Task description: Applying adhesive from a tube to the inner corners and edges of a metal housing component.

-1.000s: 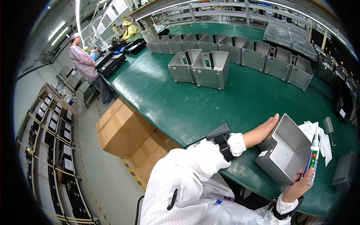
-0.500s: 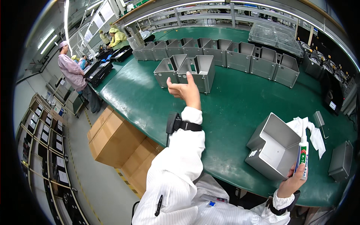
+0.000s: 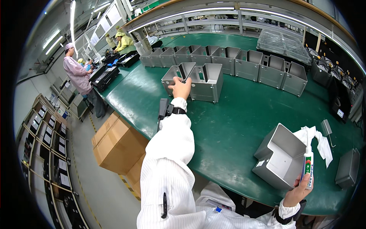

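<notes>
Since the earlier frames, the left hand (image 3: 180, 89) has left the wall of the near box (image 3: 280, 156), crossed the table (image 3: 228, 118) and come down at the front of two set-apart boxes. Meanwhile the right hand (image 3: 297, 194) has stayed beside the near box with its tube (image 3: 307, 168). This suggests that the work is now split between two places: only the right hand is beside the near box, and the left is busy with the far pair.

Nearest, the right hand's thumb and fingers pinch the lower part of the tube, its nozzle pointing up. Just left of that grip sits the near box, open and resting on the table; whether the fingers also touch it cannot be told. Beyond the tube lies a white cloth (image 3: 324, 147), and to the right of the grip stands a grey side box (image 3: 347, 170).

Farther off, the left hand has thumb and forefinger parted at the rim where the left box (image 3: 166, 86) meets the right box (image 3: 207, 91); whether they press on a wall cannot be told. Left of that arm, beside the table, is a carton (image 3: 118, 141). Behind the pair runs a row of similar boxes (image 3: 247, 71), with clear trays (image 3: 284, 45) beyond its right part.
</notes>
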Demonstrator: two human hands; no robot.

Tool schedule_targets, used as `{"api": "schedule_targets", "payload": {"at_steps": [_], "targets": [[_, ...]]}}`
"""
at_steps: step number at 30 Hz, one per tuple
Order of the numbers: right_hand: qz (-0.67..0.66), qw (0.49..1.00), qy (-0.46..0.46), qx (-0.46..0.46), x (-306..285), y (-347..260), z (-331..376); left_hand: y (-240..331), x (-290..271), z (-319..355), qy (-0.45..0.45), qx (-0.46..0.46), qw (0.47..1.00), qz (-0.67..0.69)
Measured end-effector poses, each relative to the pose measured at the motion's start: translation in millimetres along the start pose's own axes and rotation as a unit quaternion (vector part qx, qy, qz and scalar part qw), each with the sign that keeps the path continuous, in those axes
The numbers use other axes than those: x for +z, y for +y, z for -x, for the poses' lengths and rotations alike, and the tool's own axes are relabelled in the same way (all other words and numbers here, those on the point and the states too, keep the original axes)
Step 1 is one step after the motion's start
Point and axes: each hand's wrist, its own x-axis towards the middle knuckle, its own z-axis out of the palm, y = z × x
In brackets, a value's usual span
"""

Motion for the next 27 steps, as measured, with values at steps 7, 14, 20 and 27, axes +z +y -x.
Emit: {"api": "schedule_targets", "payload": {"at_steps": [7, 14, 20, 27], "targets": [[-0.008, 1.0, 0.017, -0.003, 0, 1, 2, -8, -13, -4, -0.012, 0.02, 1.0, 0.011], [-0.005, 1.0, 0.004, -0.01, -1, -1, 1, 7, -10, 0, 0.043, 0.037, 0.993, -0.106], [0.005, 1.0, -0.001, -0.011, -2, -1, 0, 32, -4, -1, 0.097, 0.233, 0.954, -0.164], [0.0, 1.0, -0.004, -0.012, -4, 1, 0, 35, 12, -29, 0.053, 0.133, 0.981, -0.131]]}}
